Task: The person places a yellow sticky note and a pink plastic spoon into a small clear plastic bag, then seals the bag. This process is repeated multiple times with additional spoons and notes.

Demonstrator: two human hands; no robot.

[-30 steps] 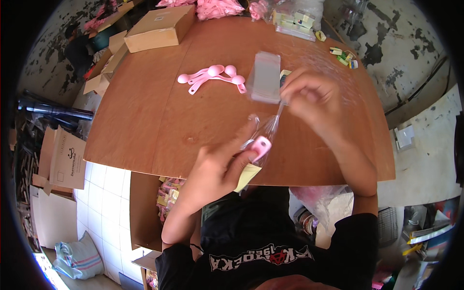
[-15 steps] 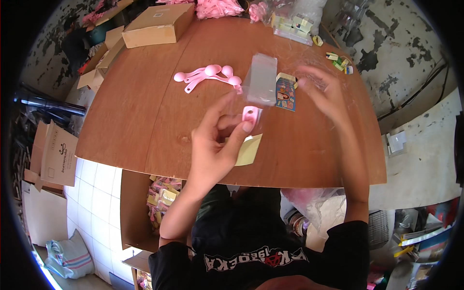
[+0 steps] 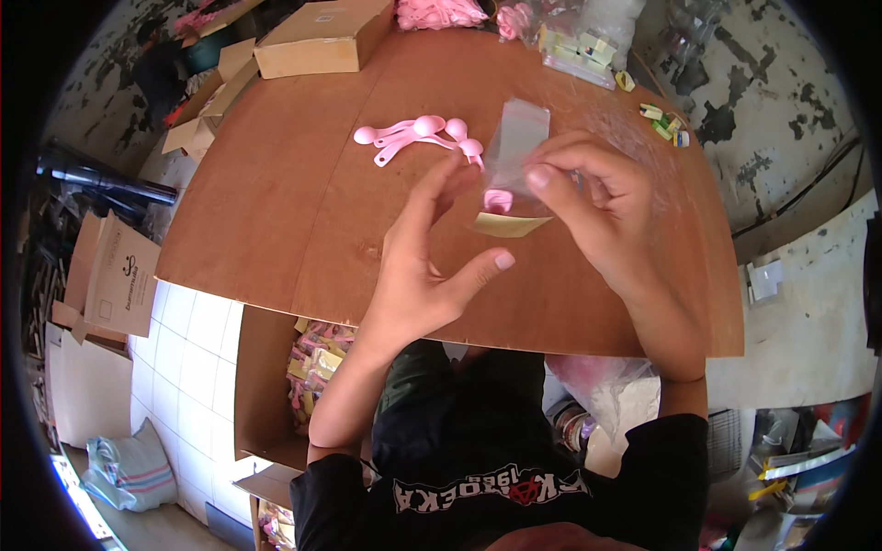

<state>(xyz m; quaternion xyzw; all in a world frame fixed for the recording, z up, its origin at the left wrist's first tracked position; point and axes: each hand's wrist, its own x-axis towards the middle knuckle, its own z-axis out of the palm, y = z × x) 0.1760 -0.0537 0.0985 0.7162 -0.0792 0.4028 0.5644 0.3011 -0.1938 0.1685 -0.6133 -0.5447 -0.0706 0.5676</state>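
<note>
My left hand is open, thumb and fingers spread apart with nothing between them. Thumb and forefinger of my right hand come close together at the clear plastic; what they pinch is too transparent to make out. Between the hands are the pink handle end of a spoon and a curved pale yellow card. Clear film seems to surround the spoon, but its edges are unclear. Just beyond lies a stack of clear plastic bags. Several pink measuring spoons lie together to its left.
The brown wooden table curves across the view. A cardboard box, pink items and a clear tray of small cards line its far side. Small green and yellow pieces lie right. An open carton stands below the front edge.
My left hand has let go of the pink spoon and spread its fingers. My right hand has come inward to the clear plastic. The blue printed card is now hidden.
</note>
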